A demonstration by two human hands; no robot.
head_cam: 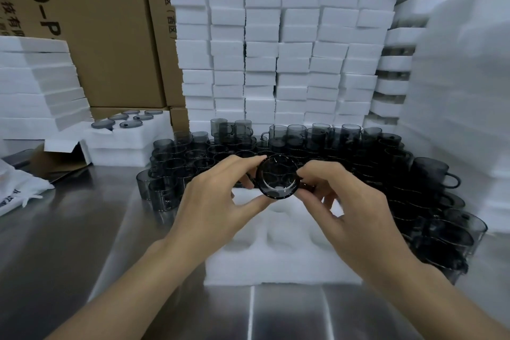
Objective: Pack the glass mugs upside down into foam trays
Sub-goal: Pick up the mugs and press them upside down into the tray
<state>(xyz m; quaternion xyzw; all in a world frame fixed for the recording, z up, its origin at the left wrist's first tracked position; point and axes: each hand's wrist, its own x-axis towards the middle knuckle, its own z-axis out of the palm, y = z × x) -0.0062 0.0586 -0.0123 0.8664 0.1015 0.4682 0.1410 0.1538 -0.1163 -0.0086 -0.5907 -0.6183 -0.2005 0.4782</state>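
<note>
Both hands up over the work. Left hand (218,196) pinches the left side of one smoky glass mug (278,177), index finger over the top, thumb beneath. Right hand (345,201) grips its right side with curled fingertips. The mug is in the air, turned end-on to me, above the far edge of the foam tray (276,259). Cannot tell whether mouth or base faces me.

Around:
- A crowd of loose mugs (358,152) wraps the tray on its far and right sides, some stacked two high. A few more stand just left of it. They press close to the tray edge.
- Far behind them is a wall of stacked white foam trays (276,50), with cardboard cartons (96,36) behind and to the left.
- Far left is another foam stack (36,83).
- Near left are an open small carton (60,154) and a white bag (16,188).
- Everything sits on a steel table (82,243).

Containers:
- The tray under my hands shows round pockets as bare white hollows, partly hidden by my wrists.
- The second tray (154,132), far left on a foam block, has mugs seated in it, flat bases (129,119) upward.
</note>
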